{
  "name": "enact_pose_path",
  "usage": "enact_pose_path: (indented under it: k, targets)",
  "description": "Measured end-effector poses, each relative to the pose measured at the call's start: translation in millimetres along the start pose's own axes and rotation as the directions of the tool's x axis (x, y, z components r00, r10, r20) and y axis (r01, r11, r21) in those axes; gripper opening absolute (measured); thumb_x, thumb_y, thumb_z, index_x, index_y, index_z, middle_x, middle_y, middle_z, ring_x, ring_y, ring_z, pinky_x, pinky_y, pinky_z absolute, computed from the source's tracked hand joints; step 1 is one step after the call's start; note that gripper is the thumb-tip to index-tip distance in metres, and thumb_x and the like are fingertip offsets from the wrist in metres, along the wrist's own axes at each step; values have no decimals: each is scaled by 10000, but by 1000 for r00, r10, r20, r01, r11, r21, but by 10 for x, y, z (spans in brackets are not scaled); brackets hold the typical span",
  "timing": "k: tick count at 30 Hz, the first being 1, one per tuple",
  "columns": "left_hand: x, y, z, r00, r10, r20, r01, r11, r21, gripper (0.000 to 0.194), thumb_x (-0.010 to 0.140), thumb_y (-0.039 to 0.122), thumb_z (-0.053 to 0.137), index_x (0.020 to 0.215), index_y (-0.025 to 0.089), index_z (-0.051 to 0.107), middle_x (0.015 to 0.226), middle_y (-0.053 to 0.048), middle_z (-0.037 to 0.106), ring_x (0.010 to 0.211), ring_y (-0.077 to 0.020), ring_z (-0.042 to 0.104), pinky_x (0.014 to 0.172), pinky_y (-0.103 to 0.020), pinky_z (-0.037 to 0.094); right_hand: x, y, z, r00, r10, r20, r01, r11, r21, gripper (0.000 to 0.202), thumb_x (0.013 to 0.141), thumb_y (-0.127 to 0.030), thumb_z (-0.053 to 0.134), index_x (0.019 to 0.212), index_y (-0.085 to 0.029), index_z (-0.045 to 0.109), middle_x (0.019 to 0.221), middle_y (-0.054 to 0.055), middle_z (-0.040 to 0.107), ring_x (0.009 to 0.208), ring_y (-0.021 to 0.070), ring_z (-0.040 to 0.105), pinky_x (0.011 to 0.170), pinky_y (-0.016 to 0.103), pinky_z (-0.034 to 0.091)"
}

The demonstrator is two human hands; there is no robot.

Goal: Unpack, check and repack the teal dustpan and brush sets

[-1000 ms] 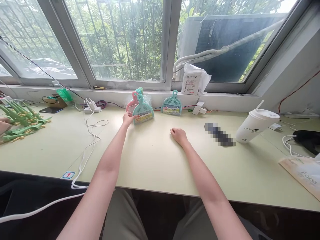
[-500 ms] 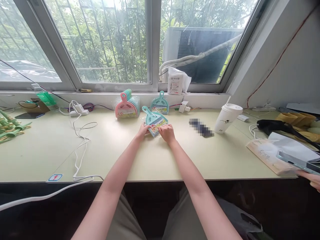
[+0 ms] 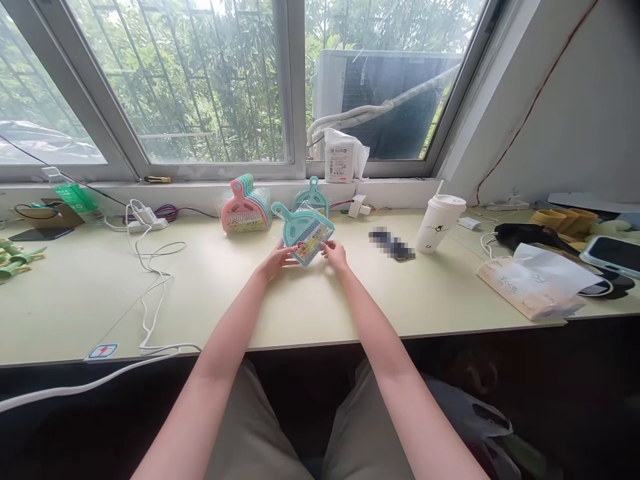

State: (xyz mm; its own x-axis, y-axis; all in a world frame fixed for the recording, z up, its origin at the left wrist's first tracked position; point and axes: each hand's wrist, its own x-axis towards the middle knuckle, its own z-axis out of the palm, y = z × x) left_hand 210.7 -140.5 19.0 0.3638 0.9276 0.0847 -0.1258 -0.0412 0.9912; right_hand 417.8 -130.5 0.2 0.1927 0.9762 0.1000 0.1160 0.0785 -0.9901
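Note:
Between my hands is a teal mini dustpan and brush set in clear wrap, tilted with its handle up to the left and a printed label across the lower part. My left hand grips its lower left side, fingers partly behind it. At the lower right edge, my right hand pinches the wrapped set between thumb and fingers. Just behind stands another teal dustpan set, partly covered by the held one. To the left, a row of several wrapped sets has a pink dustpan at the front.
A white lidded cup with a straw stands right of a blurred-out dark item. Farther right lie a tissue pack and a phone. White cables cross the left side of the table. A white packet sits on the sill.
The held set has turned and its label tilts more steeply. My right hand has moved from the label to its right edge. The view has shifted; another person's hand at right has left it.

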Motion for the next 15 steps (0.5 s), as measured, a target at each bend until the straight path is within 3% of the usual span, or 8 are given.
enact_pose_path:
  k: [5,10,13,15]
  targets:
    - [-13,23,-31,1000,24,5,-25,993,117,553,790,582,638,1191,201,654,1235,-135,665,1183,-268,602,917,-387,540,15,-2,-41,999,10,-31,-5,986,165,189,839,-293,656,939,-205,521,1045,69,714,921,152,684,753,262,553]
    - [13,-47,-71,998,40,-38,-33,984,177,597,799,660,610,1172,196,650,1145,-128,694,1175,-261,603,931,-374,527,-2,-41,-43,996,77,35,-84,941,328,239,853,-195,671,1044,-197,528,952,56,743,863,163,717,788,316,607]
    - [91,-113,-104,984,-1,-180,20,994,104,573,823,649,599,1170,194,632,1095,-117,702,1050,-241,659,865,-358,553,-20,-66,-48,992,117,40,-124,928,350,315,798,-120,726,1058,-178,558,900,45,754,815,172,728,790,328,624]
    - [151,-137,-147,946,-60,-319,81,995,54,526,842,612,600,1113,163,644,1040,-125,706,941,-227,682,789,-345,566,-29,-83,-60,990,134,35,-137,921,364,337,772,-100,751,1050,-162,572,869,48,758,782,173,731,792,327,628]
